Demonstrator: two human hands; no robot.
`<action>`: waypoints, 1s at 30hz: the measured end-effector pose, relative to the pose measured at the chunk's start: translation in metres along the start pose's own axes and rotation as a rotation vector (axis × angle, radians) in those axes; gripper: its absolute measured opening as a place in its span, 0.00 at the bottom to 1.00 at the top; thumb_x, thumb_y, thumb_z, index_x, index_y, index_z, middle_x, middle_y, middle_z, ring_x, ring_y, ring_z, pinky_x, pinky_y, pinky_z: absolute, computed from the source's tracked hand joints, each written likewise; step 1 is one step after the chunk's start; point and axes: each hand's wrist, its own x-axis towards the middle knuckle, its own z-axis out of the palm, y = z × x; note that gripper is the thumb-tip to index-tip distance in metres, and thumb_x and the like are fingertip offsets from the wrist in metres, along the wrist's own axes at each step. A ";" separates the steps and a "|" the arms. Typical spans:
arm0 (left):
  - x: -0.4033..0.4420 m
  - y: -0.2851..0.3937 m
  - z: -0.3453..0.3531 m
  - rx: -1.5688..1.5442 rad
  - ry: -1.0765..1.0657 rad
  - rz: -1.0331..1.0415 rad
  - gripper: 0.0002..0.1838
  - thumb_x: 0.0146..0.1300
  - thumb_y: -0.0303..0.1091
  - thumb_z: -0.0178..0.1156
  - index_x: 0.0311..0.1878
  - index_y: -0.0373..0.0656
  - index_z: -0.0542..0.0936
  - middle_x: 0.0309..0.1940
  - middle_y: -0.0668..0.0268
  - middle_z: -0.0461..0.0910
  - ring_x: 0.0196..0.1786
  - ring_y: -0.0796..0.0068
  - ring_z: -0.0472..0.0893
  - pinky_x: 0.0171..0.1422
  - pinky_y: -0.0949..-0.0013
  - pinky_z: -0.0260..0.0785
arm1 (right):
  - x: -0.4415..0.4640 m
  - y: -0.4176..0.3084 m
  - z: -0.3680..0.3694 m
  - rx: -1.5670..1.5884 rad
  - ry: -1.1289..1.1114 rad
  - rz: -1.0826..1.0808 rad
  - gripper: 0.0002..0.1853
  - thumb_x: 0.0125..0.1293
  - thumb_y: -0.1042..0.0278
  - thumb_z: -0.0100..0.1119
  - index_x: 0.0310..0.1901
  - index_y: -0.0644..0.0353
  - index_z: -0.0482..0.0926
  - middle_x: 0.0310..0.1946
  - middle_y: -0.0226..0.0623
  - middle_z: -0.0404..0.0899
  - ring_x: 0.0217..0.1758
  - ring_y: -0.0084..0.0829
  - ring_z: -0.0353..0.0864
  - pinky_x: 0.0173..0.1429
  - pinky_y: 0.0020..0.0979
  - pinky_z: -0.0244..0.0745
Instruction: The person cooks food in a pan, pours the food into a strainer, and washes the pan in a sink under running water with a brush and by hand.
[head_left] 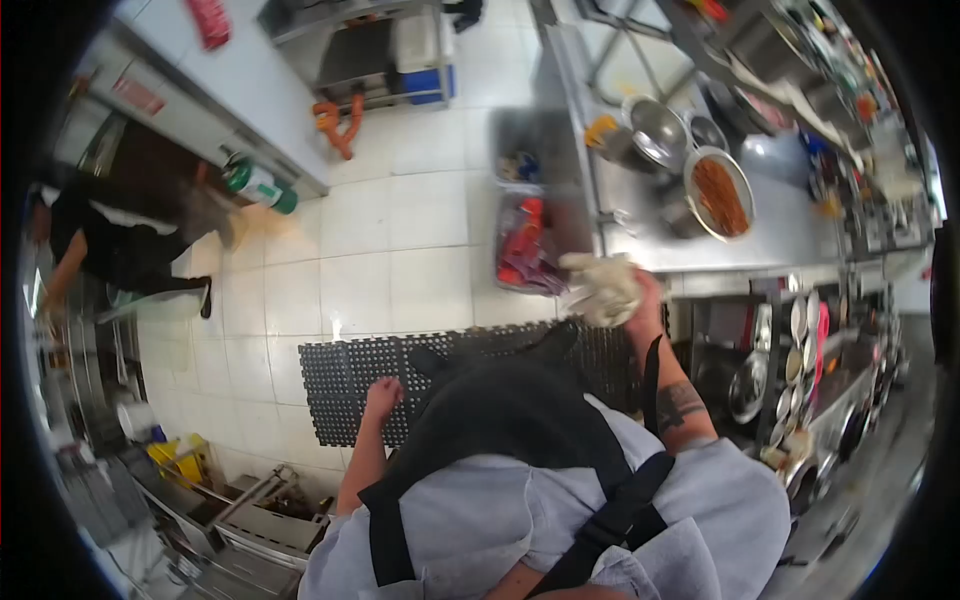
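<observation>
My right hand (648, 303) is closed on a bunched whitish cloth (605, 285), which is slightly blurred. It is beside the front corner of the steel worktable (640, 235). My left hand (383, 397) hangs by my side with curled fingers, above the black perforated rubber mat (350, 370); I see nothing in it. Just beyond the cloth, a bin or crate (497, 240) holds red items in plastic (528, 245).
On the worktable are a metal bowl (660, 132) and a white bowl of reddish-brown food (718, 195). Shelves with cookware (750, 380) stand at my right. Another person (110, 240) is at the far left, near a green cylinder (258, 185) and an orange hose (340, 125).
</observation>
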 end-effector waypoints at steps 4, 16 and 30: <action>-0.034 -0.112 -0.036 -0.041 0.029 -0.281 0.17 0.68 0.42 0.58 0.36 0.36 0.85 0.30 0.56 0.85 0.36 0.62 0.84 0.44 0.57 0.76 | 0.112 -0.073 -0.021 -1.049 0.209 -0.936 0.20 0.70 0.53 0.59 0.49 0.63 0.79 0.45 0.45 0.82 0.49 0.43 0.83 0.56 0.44 0.78; -0.102 -0.237 -0.201 -0.268 0.759 -0.354 0.16 0.62 0.41 0.57 0.43 0.39 0.86 0.46 0.50 0.84 0.52 0.50 0.82 0.60 0.53 0.74 | 0.151 0.244 0.206 -1.647 -0.281 0.278 0.14 0.68 0.57 0.56 0.42 0.60 0.79 0.37 0.42 0.81 0.40 0.39 0.82 0.40 0.44 0.78; -0.123 -0.356 -0.270 -0.631 0.718 -0.520 0.17 0.66 0.42 0.56 0.46 0.40 0.85 0.46 0.50 0.85 0.53 0.49 0.82 0.60 0.53 0.74 | 0.170 0.681 0.790 -1.949 -1.162 0.259 0.09 0.65 0.63 0.53 0.36 0.59 0.77 0.29 0.39 0.79 0.28 0.35 0.81 0.27 0.38 0.79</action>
